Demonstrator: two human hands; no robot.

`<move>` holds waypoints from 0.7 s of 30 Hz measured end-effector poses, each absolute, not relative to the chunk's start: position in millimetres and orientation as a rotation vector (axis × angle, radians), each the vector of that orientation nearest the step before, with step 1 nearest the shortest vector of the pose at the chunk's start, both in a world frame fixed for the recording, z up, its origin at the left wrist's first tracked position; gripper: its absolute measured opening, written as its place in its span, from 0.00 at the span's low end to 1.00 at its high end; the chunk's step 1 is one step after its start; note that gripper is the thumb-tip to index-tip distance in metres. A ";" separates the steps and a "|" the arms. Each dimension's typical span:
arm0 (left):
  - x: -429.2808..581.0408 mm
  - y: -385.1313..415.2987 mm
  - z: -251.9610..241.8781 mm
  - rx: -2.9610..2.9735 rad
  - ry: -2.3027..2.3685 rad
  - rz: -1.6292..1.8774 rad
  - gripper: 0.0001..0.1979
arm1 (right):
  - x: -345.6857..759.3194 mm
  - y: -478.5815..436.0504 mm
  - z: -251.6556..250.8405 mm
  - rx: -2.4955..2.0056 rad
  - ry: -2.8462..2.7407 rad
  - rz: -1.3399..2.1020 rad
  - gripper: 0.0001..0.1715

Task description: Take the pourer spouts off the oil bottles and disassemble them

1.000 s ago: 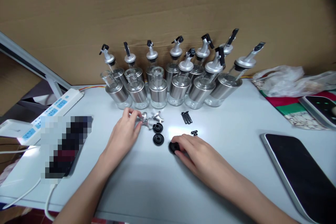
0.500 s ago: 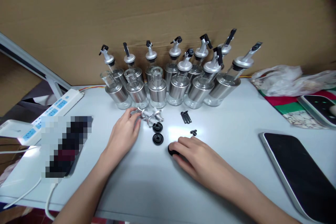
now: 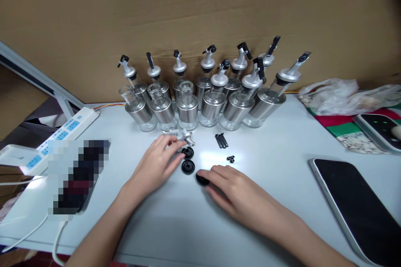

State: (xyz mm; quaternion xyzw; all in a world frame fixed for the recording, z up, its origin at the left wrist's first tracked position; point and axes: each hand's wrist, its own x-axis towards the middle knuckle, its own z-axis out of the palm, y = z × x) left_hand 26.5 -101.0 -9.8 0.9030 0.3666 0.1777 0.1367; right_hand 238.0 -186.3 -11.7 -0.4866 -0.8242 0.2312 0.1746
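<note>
My left hand (image 3: pixel 155 164) rests on the white table (image 3: pixel 175 217), fingers stretched out and apart, tips next to a black rubber disc (image 3: pixel 188 153). Nothing shows in that hand. Small silver spout parts (image 3: pixel 187 137) lie just behind its fingertips. A second black disc (image 3: pixel 188 167) sits between my hands. My right hand (image 3: pixel 227 185) lies low on the table with its fingers curled over a third black disc (image 3: pixel 201 180), which pokes out at the fingertips. Thin black pins (image 3: pixel 221 140) and tiny black rings (image 3: pixel 231 159) lie beyond the right hand.
Several glass and steel dispenser bottles (image 3: pixel 216 104) stand in rows against a cardboard wall; three at front left (image 3: pixel 187 106) have no spout. A power strip (image 3: pixel 59 135) and a blurred flat object (image 3: pixel 75 175) lie left. A dark tablet (image 3: pixel 357 204), plastic bag (image 3: pixel 335 94) and patterned cloth (image 3: pixel 344 131) lie right.
My left hand let go of the silver spout part and moved right and nearer, toward the black discs. My right hand slid slightly left with its disc.
</note>
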 end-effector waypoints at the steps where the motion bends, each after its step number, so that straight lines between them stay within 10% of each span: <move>1: 27.5 -102.0 -10.3 2.630 1.009 0.476 0.13 | 238.1 -185.8 -11.6 -1.393 -2.327 0.649 0.16; 21: 30.6 -110.1 -17.8 2.638 0.830 0.401 0.13 | 240.2 -185.0 -11.2 -1.394 -2.290 0.660 0.14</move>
